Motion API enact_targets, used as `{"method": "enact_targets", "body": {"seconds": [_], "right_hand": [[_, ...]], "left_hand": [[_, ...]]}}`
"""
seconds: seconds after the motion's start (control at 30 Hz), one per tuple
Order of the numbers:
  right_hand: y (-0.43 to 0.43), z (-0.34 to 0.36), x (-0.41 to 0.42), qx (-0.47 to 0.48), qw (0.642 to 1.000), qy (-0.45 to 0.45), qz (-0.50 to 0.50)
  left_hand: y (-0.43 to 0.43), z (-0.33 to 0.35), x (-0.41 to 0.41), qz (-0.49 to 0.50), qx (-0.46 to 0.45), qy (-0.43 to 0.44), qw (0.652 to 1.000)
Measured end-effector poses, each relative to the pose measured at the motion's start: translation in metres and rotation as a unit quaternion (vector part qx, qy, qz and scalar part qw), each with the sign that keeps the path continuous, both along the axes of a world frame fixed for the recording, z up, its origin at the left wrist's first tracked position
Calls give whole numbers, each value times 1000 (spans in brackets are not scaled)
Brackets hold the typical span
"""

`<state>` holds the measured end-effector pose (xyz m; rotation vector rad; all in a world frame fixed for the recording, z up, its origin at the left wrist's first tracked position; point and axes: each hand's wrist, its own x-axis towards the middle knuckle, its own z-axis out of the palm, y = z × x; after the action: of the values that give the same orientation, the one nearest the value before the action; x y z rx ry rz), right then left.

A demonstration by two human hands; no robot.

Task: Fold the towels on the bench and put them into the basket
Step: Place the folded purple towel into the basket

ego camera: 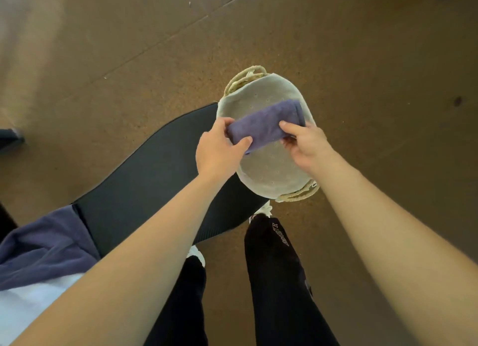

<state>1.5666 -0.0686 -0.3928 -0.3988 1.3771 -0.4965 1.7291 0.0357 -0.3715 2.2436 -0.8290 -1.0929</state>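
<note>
A folded purple towel hangs over the oval basket, which has a grey cloth lining and rope handles. My left hand grips the towel's left end, thumb on top. My right hand pinches its right near edge. The basket stands on the floor at the end of the black bench. Apart from the held towel the basket's inside shows only lining. An unfolded purple towel lies on the bench at the lower left, with a white towel below it.
Brown floor surrounds the basket and bench. My legs in black trousers and white shoes stand just near of the basket. A dark object sits at the left edge.
</note>
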Motion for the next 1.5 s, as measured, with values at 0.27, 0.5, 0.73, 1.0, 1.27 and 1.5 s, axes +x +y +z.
{"method": "enact_targets", "body": {"seconds": [0.27, 0.5, 0.73, 1.0, 1.27, 1.5], "right_hand": [[-34, -48, 46, 52, 998, 27, -38], [-38, -68, 52, -9, 992, 123, -7], [-32, -67, 36, 10, 1000, -16, -22], [4, -24, 10, -273, 879, 311, 236], [-9, -49, 49, -365, 693, 389, 485], [-10, -66, 75, -359, 643, 471, 486]], "left_hand": [[-18, -40, 9, -136, -31, -268, 953], [-30, -47, 18, -121, -12, -237, 964], [-38, -54, 15, -123, 49, -251, 959], [-31, -56, 6, -81, 30, -226, 970], [-33, -60, 6, -37, 7, -210, 977], [-23, -57, 7, -12, -38, -152, 988]]}}
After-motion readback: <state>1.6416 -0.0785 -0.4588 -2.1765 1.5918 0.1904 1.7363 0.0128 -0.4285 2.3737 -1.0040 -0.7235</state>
